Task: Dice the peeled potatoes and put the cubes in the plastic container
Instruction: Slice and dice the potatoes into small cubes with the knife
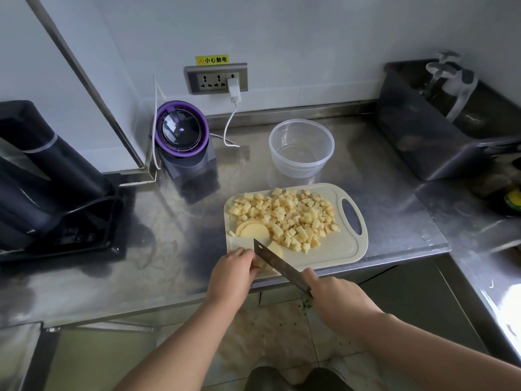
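Forearms reach in from the bottom edge to the near corner of the cutting board [338, 249]. The right hand [335, 294] is wrapped around the handle of the knife [277, 265], with the blade angled across a potato piece [275, 249]. The left hand [231, 273] pins that piece down with curled fingers, knuckles toward the blade, probably to keep the fingertips clear of the edge. How much potato is left under them is hard to tell. Uncut slices [253, 230] lie stacked just beyond, within easy reach for the next cuts. Finished cubes [287, 214] are heaped across the far half of the board, out of the cutting zone. The plastic container [301, 148] stands on the counter [169, 221] just behind the board and holds no potato, so I judge the dicing nearly done and the transfer not begun.
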A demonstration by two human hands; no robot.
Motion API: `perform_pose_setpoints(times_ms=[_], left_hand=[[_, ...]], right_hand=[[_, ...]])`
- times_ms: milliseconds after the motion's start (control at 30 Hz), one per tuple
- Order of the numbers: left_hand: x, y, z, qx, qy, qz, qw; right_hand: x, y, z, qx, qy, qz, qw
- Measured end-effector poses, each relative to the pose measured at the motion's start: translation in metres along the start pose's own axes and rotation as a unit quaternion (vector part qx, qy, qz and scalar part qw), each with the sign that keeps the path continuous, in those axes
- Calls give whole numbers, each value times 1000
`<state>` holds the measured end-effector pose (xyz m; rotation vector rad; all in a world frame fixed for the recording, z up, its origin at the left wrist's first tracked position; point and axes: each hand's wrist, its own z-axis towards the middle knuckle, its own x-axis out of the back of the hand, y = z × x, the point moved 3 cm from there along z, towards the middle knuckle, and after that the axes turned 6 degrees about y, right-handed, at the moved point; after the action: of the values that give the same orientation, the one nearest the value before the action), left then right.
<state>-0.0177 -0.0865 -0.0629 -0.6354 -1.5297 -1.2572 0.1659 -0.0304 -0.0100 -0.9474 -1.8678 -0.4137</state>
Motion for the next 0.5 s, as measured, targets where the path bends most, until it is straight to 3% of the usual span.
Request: perform_pose_setpoints(times_ms=[367,500], left_hand=[[-10,19,15,66,-17,-98,993],[-10,17,10,84,-38,-139,986]], right_hand=[[17,26,0,-31,32,27,999],[27,31,2,-46,84,52,994]])
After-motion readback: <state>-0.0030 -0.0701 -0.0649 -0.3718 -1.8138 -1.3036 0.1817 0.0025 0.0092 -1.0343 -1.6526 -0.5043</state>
